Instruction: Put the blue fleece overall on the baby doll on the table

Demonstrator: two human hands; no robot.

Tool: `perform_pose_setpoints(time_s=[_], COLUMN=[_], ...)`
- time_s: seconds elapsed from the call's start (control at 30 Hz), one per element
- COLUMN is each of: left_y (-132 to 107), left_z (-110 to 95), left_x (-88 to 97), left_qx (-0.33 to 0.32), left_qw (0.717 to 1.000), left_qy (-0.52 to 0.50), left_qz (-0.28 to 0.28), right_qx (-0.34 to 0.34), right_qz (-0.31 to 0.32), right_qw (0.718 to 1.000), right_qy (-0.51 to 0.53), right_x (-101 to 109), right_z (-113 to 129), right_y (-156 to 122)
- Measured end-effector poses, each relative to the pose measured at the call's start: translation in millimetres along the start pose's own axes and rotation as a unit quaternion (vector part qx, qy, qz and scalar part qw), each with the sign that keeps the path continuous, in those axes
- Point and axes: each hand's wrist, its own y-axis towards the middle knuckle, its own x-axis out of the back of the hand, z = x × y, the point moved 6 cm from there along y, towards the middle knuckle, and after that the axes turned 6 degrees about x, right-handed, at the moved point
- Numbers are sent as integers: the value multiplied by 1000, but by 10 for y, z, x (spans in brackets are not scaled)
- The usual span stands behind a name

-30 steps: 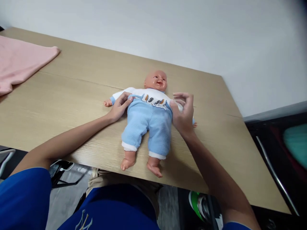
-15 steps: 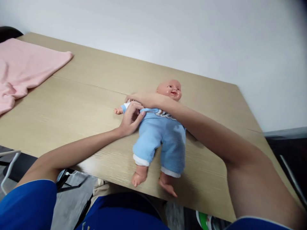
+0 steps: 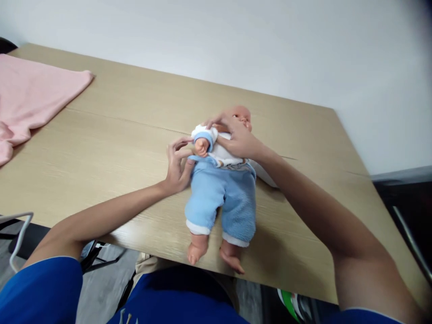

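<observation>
A baby doll (image 3: 241, 118) lies on its back on the table, feet towards me. It wears light blue trousers (image 3: 219, 193) with white cuffs and a white top (image 3: 226, 146) with blue trim. My left hand (image 3: 178, 166) is at the doll's side, thumb and forefinger closed on the edge of the trousers' waist while its other fingers reach towards the sleeve. Over the doll's chest, my right hand (image 3: 238, 137) is closed around the sleeved doll's arm (image 3: 203, 135), which lies bent across the body. Part of the doll's face and chest is hidden behind my right hand.
A pink cloth (image 3: 43, 90) lies crumpled on the left of the wooden table (image 3: 118, 157). A white wall (image 3: 216, 40) stands behind the table. Part of a white object (image 3: 265, 174) shows beside the doll under my right forearm. Chair parts show at the lower left.
My right hand has drawn back from the doll's side onto its chest. The doll's arm, stretched out sideways before, is now raised and bent inwards. My left hand has shifted slightly left.
</observation>
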Motion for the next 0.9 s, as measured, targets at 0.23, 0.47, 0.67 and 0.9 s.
perform_pose_setpoints(time_s=[0.23,0.47,0.67,0.9], left_y=[61,194,342,487], left_z=[305,544,905,931], left_x=[-55,-58,-167,-144], left_qx=[95,264,363,339], left_qw=[987,954,900,917], left_qy=[-118,-139,-234,-198], left_qz=[-44,-16,57,70], right_qx=[20,-93,-101,-138], right_qz=[43,-4,-85,-127], right_qw=[991,993,991,974], right_qy=[-123,-75,28,131], right_x=[-62,-116,-54,-44], right_z=[321,116,-195,-427], right_y=[-450,-684,-621,-685])
